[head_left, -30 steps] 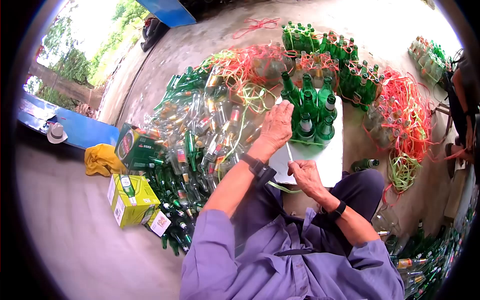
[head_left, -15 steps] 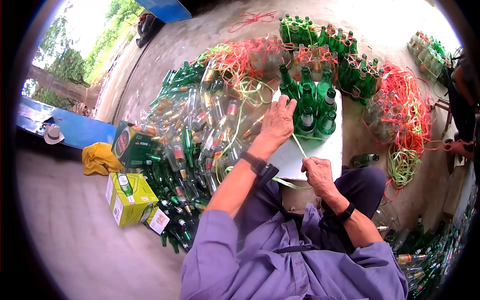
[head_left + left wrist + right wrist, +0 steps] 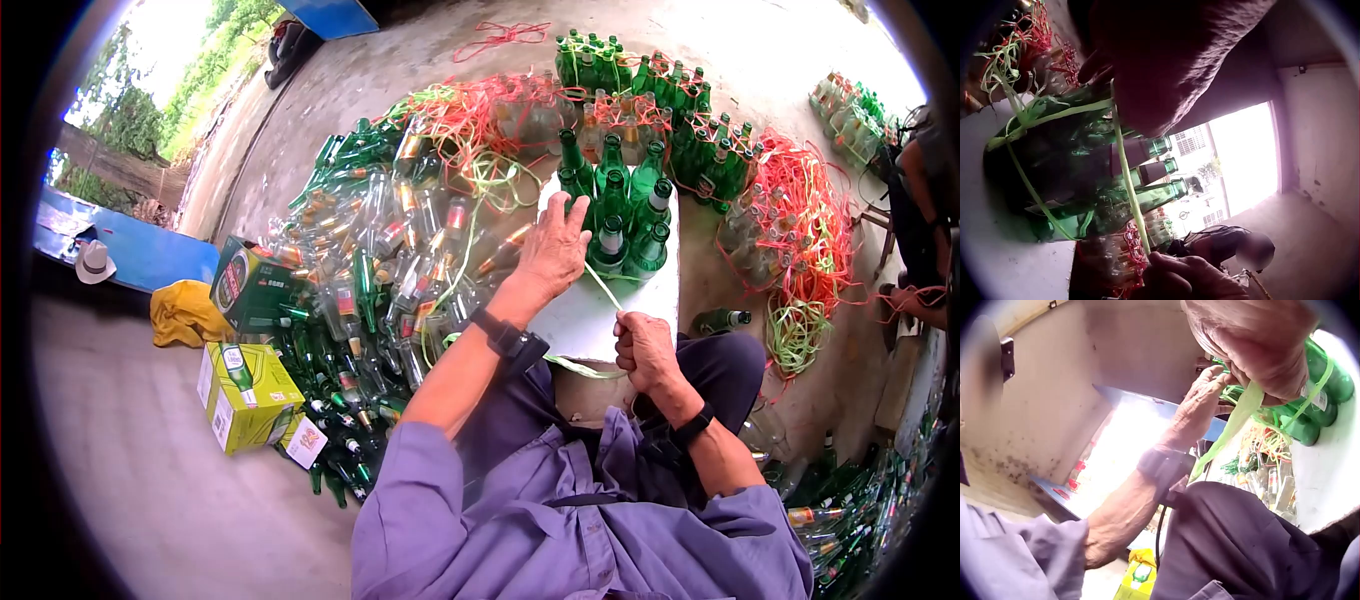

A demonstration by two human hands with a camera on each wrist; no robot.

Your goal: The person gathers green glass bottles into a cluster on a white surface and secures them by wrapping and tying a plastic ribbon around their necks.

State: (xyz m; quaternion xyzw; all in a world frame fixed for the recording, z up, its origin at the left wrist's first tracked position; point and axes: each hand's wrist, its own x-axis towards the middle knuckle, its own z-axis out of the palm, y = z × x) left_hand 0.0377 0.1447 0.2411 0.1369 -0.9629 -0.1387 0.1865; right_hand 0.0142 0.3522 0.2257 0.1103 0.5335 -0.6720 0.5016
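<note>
While I am watching from afar, the green bottles (image 3: 613, 205) are standing upright in a cluster on the white bench (image 3: 590, 335), with the pale green strip (image 3: 605, 290) running round their bodies; the right hand (image 3: 645, 348) is curling its grip round the strip, and a straight length is spanning from there to the left hand (image 3: 550, 245); that hand is lying at the side of the cluster, upper fingers parted, but its underside is not showing, so I cannot tell whether it is pinching the strip; I am judging the strip light, limp and slippery, wanting a firm pinch near the bottles; I am reckoning the glass stiff, smooth, breakable and heavy as a bundle, so I am favouring holds low round the bodies over the necks.
</note>
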